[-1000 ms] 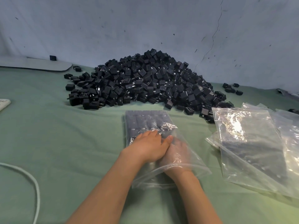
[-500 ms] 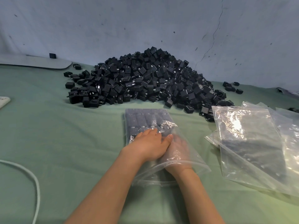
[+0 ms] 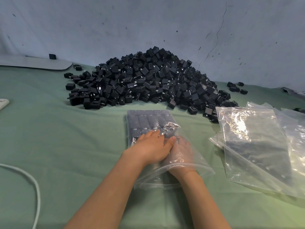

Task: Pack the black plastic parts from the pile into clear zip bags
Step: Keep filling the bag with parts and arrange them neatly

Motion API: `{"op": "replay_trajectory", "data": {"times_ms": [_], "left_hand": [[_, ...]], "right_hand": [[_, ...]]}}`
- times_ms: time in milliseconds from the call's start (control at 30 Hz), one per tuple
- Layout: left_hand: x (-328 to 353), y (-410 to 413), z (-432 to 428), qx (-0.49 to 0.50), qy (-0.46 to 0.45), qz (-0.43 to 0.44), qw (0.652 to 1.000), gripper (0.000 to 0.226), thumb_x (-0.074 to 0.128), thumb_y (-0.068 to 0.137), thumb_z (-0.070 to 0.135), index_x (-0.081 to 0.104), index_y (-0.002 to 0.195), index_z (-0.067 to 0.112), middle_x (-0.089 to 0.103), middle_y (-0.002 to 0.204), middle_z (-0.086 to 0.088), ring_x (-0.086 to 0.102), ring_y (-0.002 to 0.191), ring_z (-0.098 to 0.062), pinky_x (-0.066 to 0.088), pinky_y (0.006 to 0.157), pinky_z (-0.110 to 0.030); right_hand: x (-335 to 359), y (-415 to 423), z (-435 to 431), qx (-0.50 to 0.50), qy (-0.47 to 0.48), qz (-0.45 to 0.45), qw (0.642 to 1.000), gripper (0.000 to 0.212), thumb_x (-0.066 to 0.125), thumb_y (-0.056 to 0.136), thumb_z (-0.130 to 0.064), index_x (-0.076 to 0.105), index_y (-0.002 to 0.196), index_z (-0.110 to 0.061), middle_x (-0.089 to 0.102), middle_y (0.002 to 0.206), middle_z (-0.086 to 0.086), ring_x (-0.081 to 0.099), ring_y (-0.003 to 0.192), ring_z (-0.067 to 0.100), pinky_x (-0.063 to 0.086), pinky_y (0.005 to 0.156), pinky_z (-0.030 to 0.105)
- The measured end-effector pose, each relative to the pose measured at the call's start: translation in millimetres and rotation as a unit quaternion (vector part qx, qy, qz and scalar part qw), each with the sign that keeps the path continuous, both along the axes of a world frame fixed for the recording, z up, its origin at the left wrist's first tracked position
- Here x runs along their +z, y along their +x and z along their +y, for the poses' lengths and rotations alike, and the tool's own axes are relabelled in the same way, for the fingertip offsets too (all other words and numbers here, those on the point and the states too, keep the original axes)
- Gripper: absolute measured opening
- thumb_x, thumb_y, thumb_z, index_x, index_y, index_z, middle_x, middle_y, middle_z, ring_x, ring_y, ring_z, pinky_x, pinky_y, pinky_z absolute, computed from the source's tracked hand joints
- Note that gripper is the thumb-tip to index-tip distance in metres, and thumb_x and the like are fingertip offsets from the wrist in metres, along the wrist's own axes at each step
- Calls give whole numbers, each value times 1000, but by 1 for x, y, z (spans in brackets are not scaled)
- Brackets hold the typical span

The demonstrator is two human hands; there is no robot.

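**Head view: filling a bag (image 3: pixel 173 128) in front of the pile (image 3: pixel 148 80)**

Head view shows the packing step in hand. One clear zip bag lies flat on the green counter (image 3: pixel 66 146), just on the near side of the pile, with its open mouth toward the person. Black parts (image 3: pixel 140 120) already sit inside its far end in neat, flat rows.

The left hand (image 3: pixel 151 147) rests on top of the bag. Its fingers are straight and released, and they press the film down over the rows. The right hand (image 3: pixel 179 152) is inside the bag up to the wrist. Wrinkled plastic blurs it, so I cannot tell whether its fingers are grasping a part or only pushing.

The near half of the bag looks unfilled, so packing seems about midway for this bag. The next move likely calls for squaring the last row and then drawing the right hand out without dragging the rows askew. After that, more parts have to come from the pile.

The parts are small, boxy, matte black blocks, and some show metal prongs. They should slide easily on the slick film. The film is thin, glossy and crinkly, so it may cling to the hand. Spare bags (image 3: pixel 250 138) lie in a loose stack to the right of the pile, touching its nearest strays. A white cable (image 3: pixel 35 187) curves well apart from the pile, at the near left.
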State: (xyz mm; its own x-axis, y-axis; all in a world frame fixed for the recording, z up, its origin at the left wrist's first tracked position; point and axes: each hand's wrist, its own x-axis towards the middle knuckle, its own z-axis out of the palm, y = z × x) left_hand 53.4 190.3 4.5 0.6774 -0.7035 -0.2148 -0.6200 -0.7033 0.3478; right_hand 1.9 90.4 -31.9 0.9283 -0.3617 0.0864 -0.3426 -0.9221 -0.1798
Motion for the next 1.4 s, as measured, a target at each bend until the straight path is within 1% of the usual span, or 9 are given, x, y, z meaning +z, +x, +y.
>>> {"op": "replay_trajectory", "data": {"times_ms": [600, 667, 767, 867, 933, 1033, 1133, 1233, 1400], "left_hand": [[2, -2, -1, -14, -29, 4, 999, 70, 8, 97, 56, 26, 149, 13, 13, 159, -4, 5, 147, -20, 3, 119, -40], [5, -3, 0, -31, -34, -2, 999, 66, 13, 98, 54, 41, 139, 10, 28, 154, -7, 18, 144, -23, 11, 118, -42], [7, -1, 8, -41, -75, 29, 996, 48, 25, 100, 48, 57, 103, 11, 60, 115, -5, 53, 112, -23, 39, 100, -41], [7, 2, 18, -66, -78, 30, 994, 39, 35, 100, 41, 63, 109, 15, 65, 111, 1, 58, 103, -17, 45, 92, -37], [7, 4, 20, -96, -71, 22, 993, 31, 41, 99, 36, 65, 105, 17, 66, 106, 5, 60, 97, -11, 47, 87, -29], [6, 7, 14, -95, -125, 46, 987, 16, 47, 97, 26, 61, 91, 32, 60, 81, 18, 54, 74, 10, 39, 68, -9], [3, 19, 6, -14, -213, -35, 976, 22, 53, 94, 27, 59, 116, 28, 59, 113, 12, 54, 101, -4, 44, 90, -27], [-8, 38, 1, 50, -125, -134, 982, 53, 56, 90, 40, 40, 139, 26, 28, 151, 2, 20, 141, -20, 16, 116, -42], [-26, 52, -4, 65, -117, -121, 984, 58, 52, 90, 49, 34, 143, 31, 16, 158, 6, 1, 146, -20, -3, 116, -48]], "right_hand": [[-9, 7, -7, 28, -64, -4, 998, 37, 40, 94, -33, 47, 130, -30, 51, 133, -4, 42, 126, 17, 28, 105, 28], [-6, 4, -5, 35, -50, 9, 998, 42, 40, 95, -30, 43, 136, -27, 45, 140, 0, 37, 131, 19, 25, 109, 30], [9, -24, 4, 101, -33, 42, 993, 35, 34, 98, -22, 46, 130, -26, 45, 139, 4, 39, 128, 20, 26, 108, 28], [39, -76, 8, 183, 90, 75, 976, 21, 38, 97, -23, 56, 88, -27, 62, 117, -5, 53, 105, 11, 33, 79, 20], [64, -97, 5, 201, 196, 82, 956, 18, 45, 95, -32, 63, 96, -31, 68, 103, -19, 60, 93, 1, 44, 82, 20], [89, -85, -4, 168, 286, -72, 940, 16, 51, 93, -37, 67, 89, -34, 71, 80, -16, 67, 76, 16, 55, 75, 39], [83, -31, -16, 50, 248, -187, 949, 17, 55, 92, -20, 70, 94, -28, 71, 86, -7, 65, 81, 12, 52, 78, 33], [57, 17, -27, -36, 206, -155, 966, 23, 53, 91, -13, 68, 108, -18, 68, 108, 3, 60, 97, 17, 44, 82, 25], [25, 37, -37, -38, 175, -128, 975, 25, 55, 89, -14, 72, 107, -19, 60, 117, 5, 55, 109, 22, 40, 90, 26]]}}
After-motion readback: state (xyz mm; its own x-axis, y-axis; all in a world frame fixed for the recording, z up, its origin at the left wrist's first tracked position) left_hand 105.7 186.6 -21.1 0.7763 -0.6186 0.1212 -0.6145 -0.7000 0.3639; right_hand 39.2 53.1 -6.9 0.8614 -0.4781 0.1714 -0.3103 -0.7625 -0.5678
